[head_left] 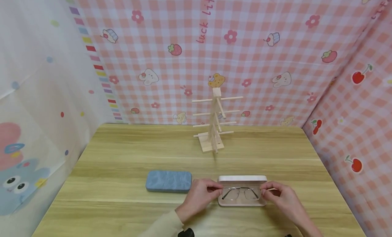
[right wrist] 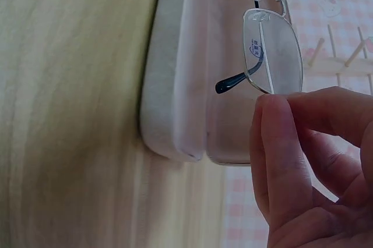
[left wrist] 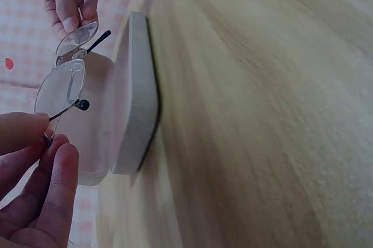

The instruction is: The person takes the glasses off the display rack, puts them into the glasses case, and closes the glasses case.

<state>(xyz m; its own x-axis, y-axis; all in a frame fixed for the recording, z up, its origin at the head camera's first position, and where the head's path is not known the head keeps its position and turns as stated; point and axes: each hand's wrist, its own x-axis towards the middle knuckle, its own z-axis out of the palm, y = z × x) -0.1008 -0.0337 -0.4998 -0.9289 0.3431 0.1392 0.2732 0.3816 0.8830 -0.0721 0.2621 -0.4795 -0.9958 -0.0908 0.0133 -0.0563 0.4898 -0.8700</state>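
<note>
A pair of thin metal-framed eyeglasses (head_left: 242, 193) is held over an open, pale pink-lined glasses case (head_left: 242, 205). My left hand (head_left: 200, 196) pinches one end of the frame between thumb and fingers, as the left wrist view shows with the hand (left wrist: 41, 184) at the lower left. Gripping the opposite end is my right hand (head_left: 283, 198). In the right wrist view the eyeglasses (right wrist: 273, 53) have their dark-tipped temples folded behind the lenses. The case's lid (head_left: 242, 178) stands raised at the back.
A closed blue glasses case (head_left: 169, 181) lies to the left of my left hand. Further back on the wooden table (head_left: 128, 155) stands a wooden rack (head_left: 214, 121) with several pegs sticking out. Patterned cloth (head_left: 190, 60) hangs behind the table and at both sides.
</note>
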